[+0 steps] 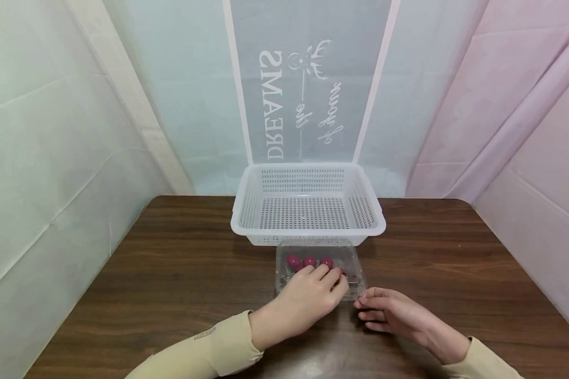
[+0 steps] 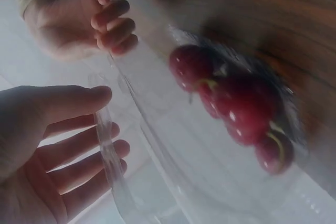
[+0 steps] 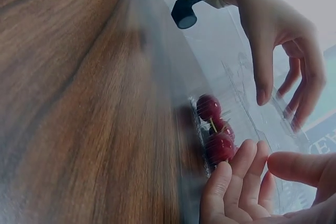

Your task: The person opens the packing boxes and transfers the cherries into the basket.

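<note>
A clear plastic clamshell box [image 1: 281, 279] lies on the table, with several dark red cherries [image 1: 309, 261] inside; green stems show on the cherries [image 2: 247, 103] in the left wrist view. My left hand [image 1: 308, 292] reaches over the box and hides part of the fruit. Its thumb and fingers hold the edge of the clear lid [image 2: 111, 156], thumb on one side and fingers on the other. At the box's near right corner, my right hand [image 1: 398, 316] pinches the plastic edge between thumb and forefinger, its other fingers loosely bent.
Directly behind the box stands a white perforated plastic basket [image 1: 308, 231], with nothing visible in it. The brown wooden table [image 1: 185, 273] extends to both sides. Pale cloth curtains [image 1: 208, 105] hang around its back and sides.
</note>
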Demonstrator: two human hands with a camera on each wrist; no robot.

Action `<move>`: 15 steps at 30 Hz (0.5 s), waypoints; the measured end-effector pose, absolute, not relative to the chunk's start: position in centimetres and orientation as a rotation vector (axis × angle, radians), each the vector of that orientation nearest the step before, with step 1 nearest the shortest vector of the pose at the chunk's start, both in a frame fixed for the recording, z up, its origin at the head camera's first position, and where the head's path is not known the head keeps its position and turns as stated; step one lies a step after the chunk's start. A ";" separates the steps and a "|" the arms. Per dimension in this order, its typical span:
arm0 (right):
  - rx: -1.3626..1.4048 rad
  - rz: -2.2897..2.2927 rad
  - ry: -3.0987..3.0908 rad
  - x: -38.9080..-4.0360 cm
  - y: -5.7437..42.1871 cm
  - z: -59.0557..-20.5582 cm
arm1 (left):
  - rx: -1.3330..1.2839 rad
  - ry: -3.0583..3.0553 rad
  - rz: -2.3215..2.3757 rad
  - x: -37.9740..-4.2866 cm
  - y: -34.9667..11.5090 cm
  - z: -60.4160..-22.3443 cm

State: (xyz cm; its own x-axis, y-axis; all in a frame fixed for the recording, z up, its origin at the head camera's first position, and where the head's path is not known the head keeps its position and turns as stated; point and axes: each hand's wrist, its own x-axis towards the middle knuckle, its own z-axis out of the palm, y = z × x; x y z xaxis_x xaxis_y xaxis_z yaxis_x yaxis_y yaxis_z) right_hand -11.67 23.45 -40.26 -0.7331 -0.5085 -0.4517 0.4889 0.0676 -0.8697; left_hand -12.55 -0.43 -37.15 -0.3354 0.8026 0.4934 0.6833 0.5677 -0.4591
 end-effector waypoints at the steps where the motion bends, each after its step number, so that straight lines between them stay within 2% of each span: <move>1: -0.013 -1.753 1.635 -11.7 23.4 -40.3 | -1.185 -2.101 0.206 -12.6 -0.8 -37.0; 15: 0.061 -1.807 1.664 -11.7 22.0 -40.3 | -1.185 -2.072 0.185 -13.2 -3.9 -36.3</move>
